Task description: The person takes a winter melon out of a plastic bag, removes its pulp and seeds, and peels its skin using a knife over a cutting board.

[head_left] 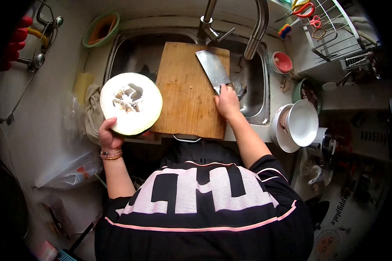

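Observation:
My left hand [110, 134] grips a large cut winter melon [148, 104] by its lower left edge. Its white cut face points up toward me, with a seedy hollow in the middle and a thin green rind along the edge. On the right, my right hand [227, 102] is closed round the handle of a cleaver [212, 67]. The broad blade lies over the upper right part of a wooden cutting board [183, 98], pointing away from me. The board rests across the sink, and the melon overlaps its left side.
Behind the board rises a faucet [208, 30] over the double sink [265, 104]. White bowls [302, 124] stand at the right edge, near a red bowl [283, 62]. A green basket [101, 30] sits back left, and a wire rack [335, 30] with scissors hangs back right.

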{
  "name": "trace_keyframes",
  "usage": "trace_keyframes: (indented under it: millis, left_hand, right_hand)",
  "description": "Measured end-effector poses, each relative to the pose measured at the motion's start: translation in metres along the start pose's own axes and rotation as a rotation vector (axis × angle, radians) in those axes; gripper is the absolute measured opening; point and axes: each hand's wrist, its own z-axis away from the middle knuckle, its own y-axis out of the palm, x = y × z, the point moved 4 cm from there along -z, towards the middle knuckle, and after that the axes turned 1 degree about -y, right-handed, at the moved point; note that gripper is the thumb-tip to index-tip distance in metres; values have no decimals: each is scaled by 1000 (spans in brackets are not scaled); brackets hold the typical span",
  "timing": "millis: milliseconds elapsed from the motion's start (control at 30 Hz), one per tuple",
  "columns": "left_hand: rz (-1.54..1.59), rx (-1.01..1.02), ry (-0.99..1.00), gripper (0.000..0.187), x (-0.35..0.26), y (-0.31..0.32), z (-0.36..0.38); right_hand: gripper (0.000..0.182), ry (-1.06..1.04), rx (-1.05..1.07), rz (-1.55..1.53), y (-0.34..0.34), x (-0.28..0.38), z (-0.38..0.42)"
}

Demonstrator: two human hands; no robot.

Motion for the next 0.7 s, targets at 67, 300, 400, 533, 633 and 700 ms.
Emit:
trace_keyframes:
  millis: [67,300,400,533,633,700]
  left_hand:
    - [5,-22,11,65,-7,-8,0]
    - [14,-80,67,60,-34,-20,-13]
    - [34,-55,104,61,-33,-13,-23]
    - [61,5,59,63,-22,7,-27]
    - [83,42,5,65,6,17,-33]
    - [33,52,-36,63,28,20,-39]
  right_hand:
    - [40,174,22,-41,-7,-13,-5]
    - [17,355,488,-1209,-33,44,53]
    - [18,258,677,-1252,11,58,73]
    - [17,420,573,-1260,6,31,71]
    - [14,451,276,-1128,-11,-30,65]
    - [12,457,92,-1012,-26,-55,70]
